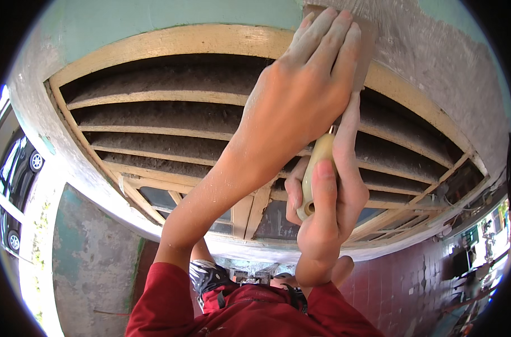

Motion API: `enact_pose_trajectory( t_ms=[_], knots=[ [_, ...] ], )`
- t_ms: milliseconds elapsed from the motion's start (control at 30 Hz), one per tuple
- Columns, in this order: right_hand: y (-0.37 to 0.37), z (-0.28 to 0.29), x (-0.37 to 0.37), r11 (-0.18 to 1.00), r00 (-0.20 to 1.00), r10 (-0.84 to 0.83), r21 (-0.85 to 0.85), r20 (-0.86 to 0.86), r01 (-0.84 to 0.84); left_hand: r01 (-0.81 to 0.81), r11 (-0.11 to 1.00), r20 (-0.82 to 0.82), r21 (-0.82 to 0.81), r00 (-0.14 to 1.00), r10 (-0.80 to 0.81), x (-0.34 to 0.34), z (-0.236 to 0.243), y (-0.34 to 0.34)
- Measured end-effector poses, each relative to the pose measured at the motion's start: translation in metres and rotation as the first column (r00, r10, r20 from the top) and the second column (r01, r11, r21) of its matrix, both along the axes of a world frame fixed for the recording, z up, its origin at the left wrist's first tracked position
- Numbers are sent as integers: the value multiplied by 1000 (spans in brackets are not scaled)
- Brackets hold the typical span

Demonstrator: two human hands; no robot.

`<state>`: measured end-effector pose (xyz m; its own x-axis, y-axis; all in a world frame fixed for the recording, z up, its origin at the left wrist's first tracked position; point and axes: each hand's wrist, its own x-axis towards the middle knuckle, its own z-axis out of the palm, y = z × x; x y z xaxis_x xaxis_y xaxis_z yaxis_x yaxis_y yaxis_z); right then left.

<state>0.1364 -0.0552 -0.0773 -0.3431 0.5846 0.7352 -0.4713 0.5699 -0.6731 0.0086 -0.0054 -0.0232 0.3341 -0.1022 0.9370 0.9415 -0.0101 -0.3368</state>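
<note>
- Head view, the only one: scraper (322, 150) at the wooden frame (154, 45) of a slatted vent, right of the middle of its top edge; pale handle low, before the slats (160, 99), wide flat blade (367, 53) tipped up over that edge onto the wall (435, 73).
- Right hand (345, 194): grasping the handle, thumb on top, forefinger stretched up towards the blade, other fingers curled round.
- Left hand (308, 84): no clench; fingers straight, side by side, laid along the blade, tips near its upper end. Pale dust on the fingers. How hard they press, cannot tell.
- Wall: green paint (154, 14) above the frame's top edge towards the left; rough grey surface towards the right.
- Judgement, for good work here: spread left-hand pressure evenly so no blade corner digs in; keep fingertips back from the working edge; let the right hand set a low, steady angle; mind the frame's top edge, where the blade could catch or gouge wood.
</note>
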Motion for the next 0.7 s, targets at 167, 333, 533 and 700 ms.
enact_pose_trajectory(
  t_ms=[167,333,533,700],
  knots=[
    [4,8,-5,999,999,-25,23,-22,25,-18,1000,-19,20,1000,19,0,12,-5],
    [6,0,2,996,997,-60,61,47,57,-135,967,-256,216,948,189,-26,14,13],
    [10,6,-8,996,998,-63,60,-8,63,-44,999,-94,23,994,46,-9,16,-2],
    [9,2,1,997,998,-42,63,37,40,-93,995,-56,43,994,96,-2,10,-5]
  ],
)
